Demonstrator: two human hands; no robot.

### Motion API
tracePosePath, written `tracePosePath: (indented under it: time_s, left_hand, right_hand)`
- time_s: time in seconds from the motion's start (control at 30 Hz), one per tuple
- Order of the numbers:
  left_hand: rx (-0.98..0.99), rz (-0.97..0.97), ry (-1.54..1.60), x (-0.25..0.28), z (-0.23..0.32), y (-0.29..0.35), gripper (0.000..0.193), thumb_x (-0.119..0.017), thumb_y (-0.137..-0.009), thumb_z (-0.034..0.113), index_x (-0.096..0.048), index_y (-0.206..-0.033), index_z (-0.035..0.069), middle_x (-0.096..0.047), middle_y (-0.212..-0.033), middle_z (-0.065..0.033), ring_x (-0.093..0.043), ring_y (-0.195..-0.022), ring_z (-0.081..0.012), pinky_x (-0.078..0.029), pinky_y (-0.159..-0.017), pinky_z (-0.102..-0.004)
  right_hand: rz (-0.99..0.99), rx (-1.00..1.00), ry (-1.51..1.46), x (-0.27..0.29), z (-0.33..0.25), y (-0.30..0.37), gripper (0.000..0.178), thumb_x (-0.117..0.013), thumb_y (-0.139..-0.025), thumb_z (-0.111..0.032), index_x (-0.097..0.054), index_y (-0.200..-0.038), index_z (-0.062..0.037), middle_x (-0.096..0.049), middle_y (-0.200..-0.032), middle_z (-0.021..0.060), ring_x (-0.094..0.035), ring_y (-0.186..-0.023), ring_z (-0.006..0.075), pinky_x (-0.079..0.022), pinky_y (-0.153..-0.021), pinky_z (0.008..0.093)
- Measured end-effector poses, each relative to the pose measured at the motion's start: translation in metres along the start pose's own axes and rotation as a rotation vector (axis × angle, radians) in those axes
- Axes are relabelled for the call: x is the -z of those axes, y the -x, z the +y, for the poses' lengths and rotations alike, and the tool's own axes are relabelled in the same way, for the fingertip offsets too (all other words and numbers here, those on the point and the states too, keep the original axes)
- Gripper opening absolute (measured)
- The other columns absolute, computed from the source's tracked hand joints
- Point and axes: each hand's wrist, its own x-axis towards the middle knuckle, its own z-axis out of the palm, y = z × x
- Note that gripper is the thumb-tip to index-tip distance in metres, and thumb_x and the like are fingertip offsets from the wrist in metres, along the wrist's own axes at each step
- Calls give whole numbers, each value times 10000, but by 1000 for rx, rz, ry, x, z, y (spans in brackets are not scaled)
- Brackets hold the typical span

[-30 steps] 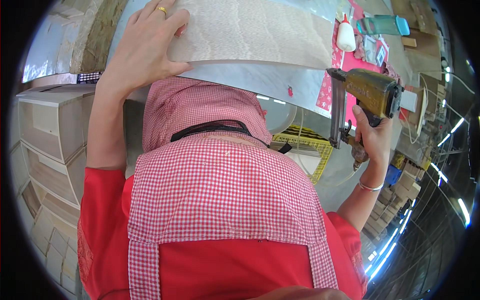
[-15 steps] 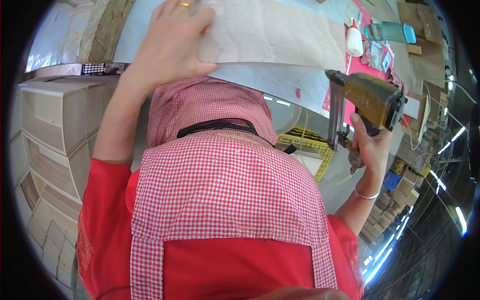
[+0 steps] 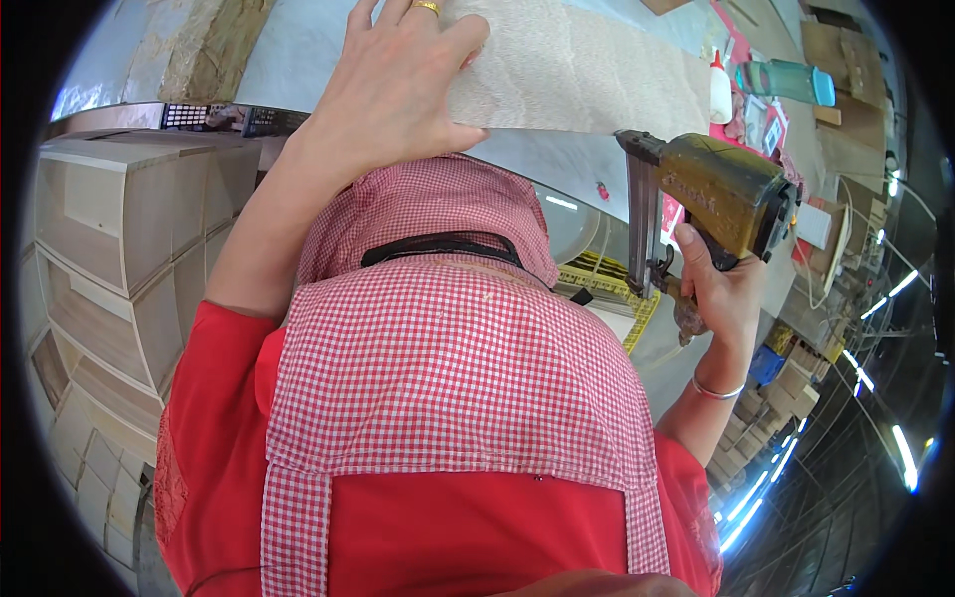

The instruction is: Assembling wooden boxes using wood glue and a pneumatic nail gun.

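My left hand grips the left end of a pale wooden board, its thumb at the board's near edge and its fingers reaching over the top. Part of those fingers is cut off by the upper edge of the picture. In my right hand is a pneumatic nail gun with a worn yellow-brown body, held by its handle. The gun's nose is close to the near right corner of the board; whether it touches, I cannot tell.
On the table, right of the board, stand a white glue bottle with a red tip and a teal water bottle. Open wooden boxes are stacked at left. A yellow plastic crate sits below the table's edge.
The nail gun has moved left, bringing its nose near the board's corner. My left hand and the board appear farther right in the picture, as the view has also shifted slightly.
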Motion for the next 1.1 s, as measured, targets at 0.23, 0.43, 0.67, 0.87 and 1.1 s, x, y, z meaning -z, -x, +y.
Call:
tracePosePath:
  time_s: [0.23, 0.43, 0.67, 0.87, 1.1]
  left_hand:
    - [198, -316, 95, 13, 3, -9, 857, -829, -595, 449, -464, -1244, 23, -317, -1396, -326, -294, -1326, -484, -245, -1097, -554]
    - [682, -593, 84, 66, 17, 6, 1306, -862, -567, 542, -127, -1495, -9, -184, -1500, -328, -188, -1415, -445, -187, -1168, -474]
    - [795, -496, 276, 33, 4, 9, 1290, -869, -584, 426, -89, -1480, -77, -213, -1492, -319, -238, -1408, -402, -224, -1168, -415]
    - [733, -487, 181, 37, 6, 16, 1223, -847, -587, 338, -113, -1461, -101, -261, -1460, -323, -290, -1371, -419, -261, -1152, -419]
    - [709, -447, 184, 45, 5, 29, 1198, -846, -586, 338, -142, -1451, -101, -287, -1439, -323, -310, -1352, -429, -280, -1138, -427]
  right_hand:
    - [56, 14, -4, -9, -1, 5, 283, -742, -867, -164, -621, -1047, 17, -586, -710, 10, -463, -453, 60, -352, -405, 215]
    - [67, -4, -34, -14, -18, 14, 315, -775, -838, -209, -646, -1037, -2, -653, -828, 23, -544, -576, 62, -438, -501, 212]
    - [-108, 341, 75, -35, -30, 7, 325, -746, -861, -153, -609, -1104, 14, -609, -777, 25, -498, -515, 59, -375, -439, 208]
    - [-134, 344, 100, -59, -37, 13, 344, -759, -853, -185, -614, -1098, 8, -617, -786, 25, -508, -524, 68, -386, -444, 210]
    - [-138, 330, 163, -75, -46, 24, 351, -764, -848, -189, -617, -1094, 14, -622, -784, 31, -510, -519, 71, -387, -437, 212]
